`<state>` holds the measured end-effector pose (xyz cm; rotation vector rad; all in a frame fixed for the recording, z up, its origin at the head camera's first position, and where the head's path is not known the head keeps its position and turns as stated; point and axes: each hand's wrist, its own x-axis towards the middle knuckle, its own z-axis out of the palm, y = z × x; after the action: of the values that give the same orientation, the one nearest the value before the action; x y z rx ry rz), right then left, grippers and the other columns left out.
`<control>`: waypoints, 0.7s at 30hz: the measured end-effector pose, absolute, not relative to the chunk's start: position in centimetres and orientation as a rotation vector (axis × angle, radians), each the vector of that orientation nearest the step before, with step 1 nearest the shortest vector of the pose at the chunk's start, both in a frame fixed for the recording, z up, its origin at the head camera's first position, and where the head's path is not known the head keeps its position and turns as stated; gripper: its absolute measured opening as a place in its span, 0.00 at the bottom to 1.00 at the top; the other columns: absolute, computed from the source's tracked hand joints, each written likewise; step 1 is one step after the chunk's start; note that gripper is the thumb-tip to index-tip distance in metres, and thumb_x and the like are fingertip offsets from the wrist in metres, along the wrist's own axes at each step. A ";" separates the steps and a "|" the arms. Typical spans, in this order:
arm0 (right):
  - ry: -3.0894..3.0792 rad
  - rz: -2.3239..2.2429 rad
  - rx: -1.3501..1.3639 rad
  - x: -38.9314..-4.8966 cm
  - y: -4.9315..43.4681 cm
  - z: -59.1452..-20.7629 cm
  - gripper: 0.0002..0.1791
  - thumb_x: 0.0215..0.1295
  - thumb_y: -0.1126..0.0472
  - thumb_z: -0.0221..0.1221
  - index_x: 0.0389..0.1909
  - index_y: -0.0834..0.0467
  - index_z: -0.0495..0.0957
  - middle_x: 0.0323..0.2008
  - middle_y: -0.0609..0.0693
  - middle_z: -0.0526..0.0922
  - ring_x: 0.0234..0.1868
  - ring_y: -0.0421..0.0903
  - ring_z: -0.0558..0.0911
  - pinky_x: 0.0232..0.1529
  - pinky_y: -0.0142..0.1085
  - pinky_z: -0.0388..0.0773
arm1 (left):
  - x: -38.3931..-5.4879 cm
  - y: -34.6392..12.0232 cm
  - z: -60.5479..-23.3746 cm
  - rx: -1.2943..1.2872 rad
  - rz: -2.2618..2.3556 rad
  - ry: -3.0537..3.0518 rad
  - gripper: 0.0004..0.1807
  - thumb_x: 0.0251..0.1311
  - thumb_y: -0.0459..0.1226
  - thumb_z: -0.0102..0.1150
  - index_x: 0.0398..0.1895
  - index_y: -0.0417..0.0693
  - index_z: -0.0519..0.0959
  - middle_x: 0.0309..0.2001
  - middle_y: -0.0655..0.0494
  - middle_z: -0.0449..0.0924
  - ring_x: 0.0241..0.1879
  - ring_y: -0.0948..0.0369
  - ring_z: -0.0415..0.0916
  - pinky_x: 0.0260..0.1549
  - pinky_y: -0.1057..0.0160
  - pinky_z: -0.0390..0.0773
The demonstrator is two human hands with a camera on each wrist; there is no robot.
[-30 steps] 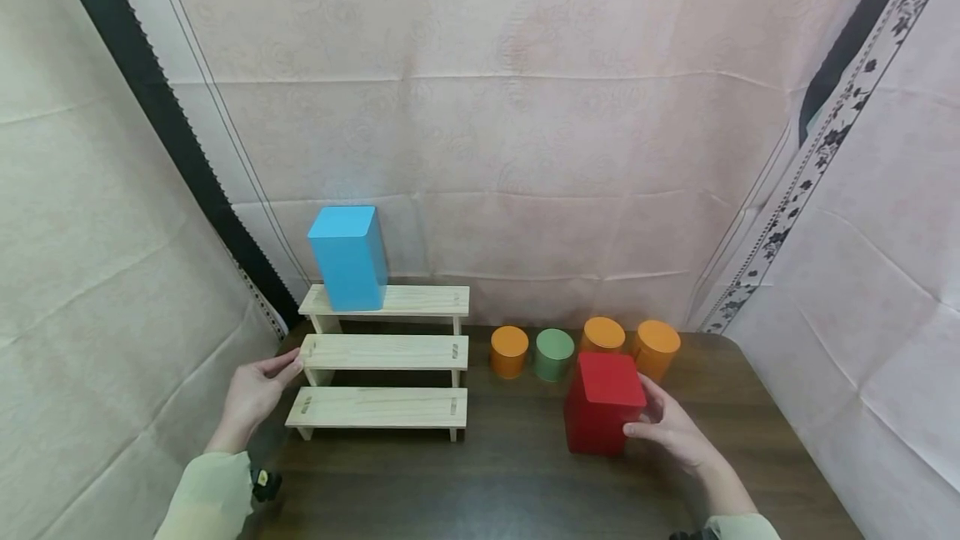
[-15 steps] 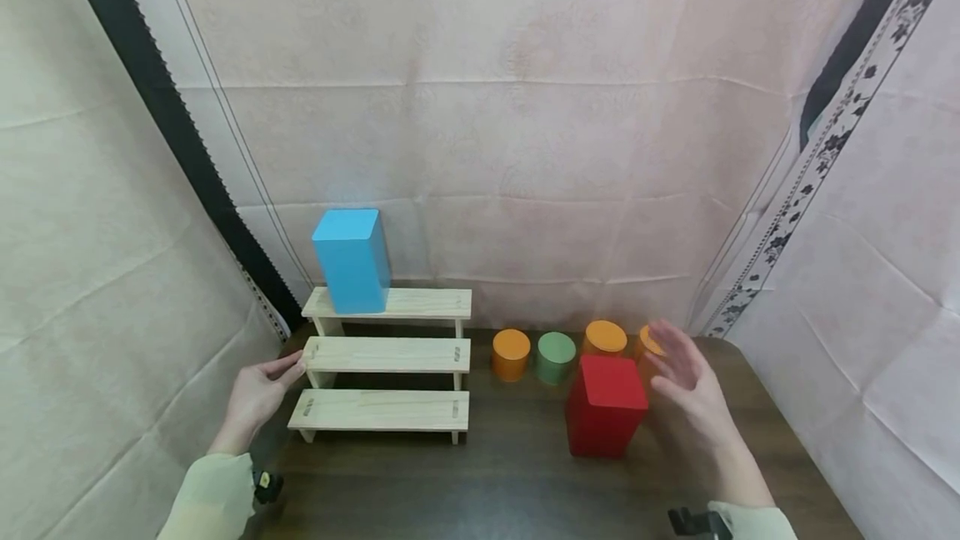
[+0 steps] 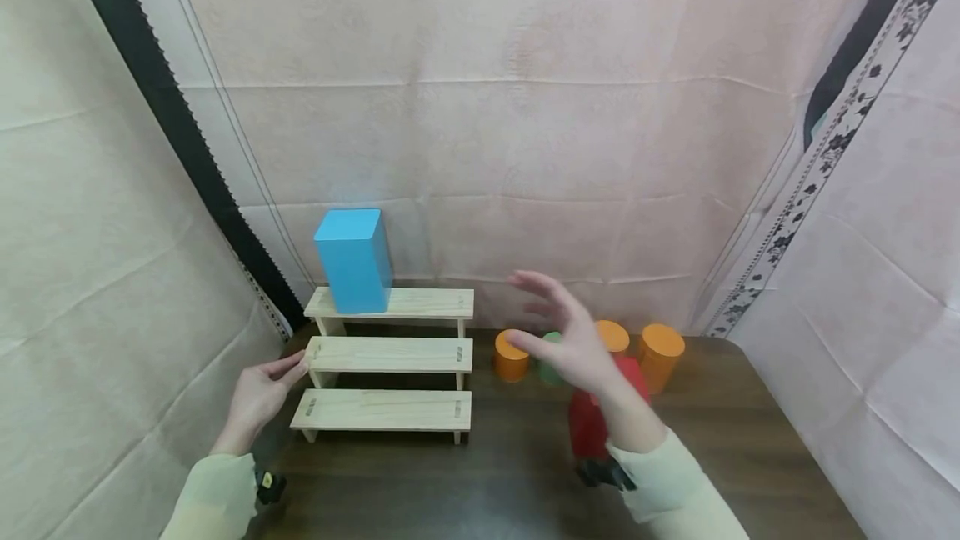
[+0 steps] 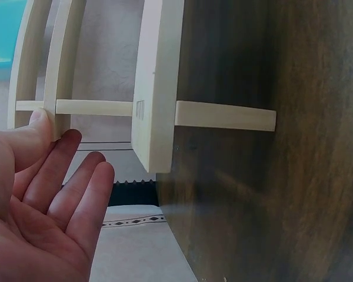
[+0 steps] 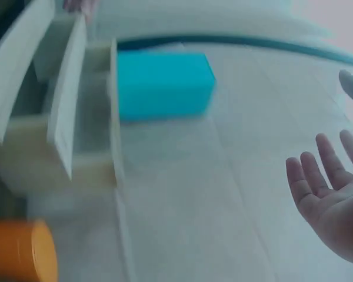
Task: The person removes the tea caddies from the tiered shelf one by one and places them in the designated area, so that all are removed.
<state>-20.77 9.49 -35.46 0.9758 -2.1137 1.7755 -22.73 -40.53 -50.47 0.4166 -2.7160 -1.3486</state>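
My left hand (image 3: 258,400) pinches the left end of the middle step of a three-tier wooden display stand (image 3: 390,355). In the left wrist view, the thumb lies on one face of that step and a finger touches its other side. A blue rectangular block (image 3: 352,269) stands upright at the left of the top step. My right hand (image 3: 568,342) is in the air with nothing in it, fingers spread, in front of the green cylinder (image 3: 550,371). Behind my right forearm, a red block (image 3: 587,427) on the table is partly hidden.
Three orange cylinders stand at the back of the table: one orange cylinder (image 3: 512,361) left of the green one, another orange cylinder (image 3: 613,335) and a third orange cylinder (image 3: 660,359) to the right. A pale cloth backdrop (image 3: 480,148) rises behind the dark wooden table (image 3: 510,473).
My right hand let go of the red block, lifted off it, and moved left over the cylinders. The red block stays on the table. My left hand keeps its pinch on the stand.
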 end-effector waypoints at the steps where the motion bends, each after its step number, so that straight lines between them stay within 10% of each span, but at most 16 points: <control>1: -2.126 1.793 0.994 -21.3 8.1 -35.3 0.40 0.66 0.65 0.74 0.77 0.48 0.71 0.73 0.51 0.76 0.70 0.50 0.77 0.69 0.48 0.77 | -22.7 -40.5 -50.4 0.414 -1.352 -2.716 0.31 0.79 0.53 0.59 0.76 0.46 0.75 0.76 0.35 0.68 0.75 0.33 0.62 0.68 0.28 0.64; 21: -2.369 1.913 0.800 -32.7 -8.0 -36.7 0.52 0.63 0.44 0.77 0.84 0.46 0.62 0.75 0.40 0.73 0.74 0.46 0.73 0.69 0.47 0.76 | -22.6 -40.4 -50.1 0.386 -1.326 -2.709 0.29 0.78 0.50 0.61 0.74 0.45 0.77 0.74 0.34 0.70 0.74 0.34 0.65 0.69 0.29 0.65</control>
<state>-32.67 -7.97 -36.67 0.7998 -2.3694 1.9129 -22.55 -40.42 -50.13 0.3865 -2.7092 -1.3265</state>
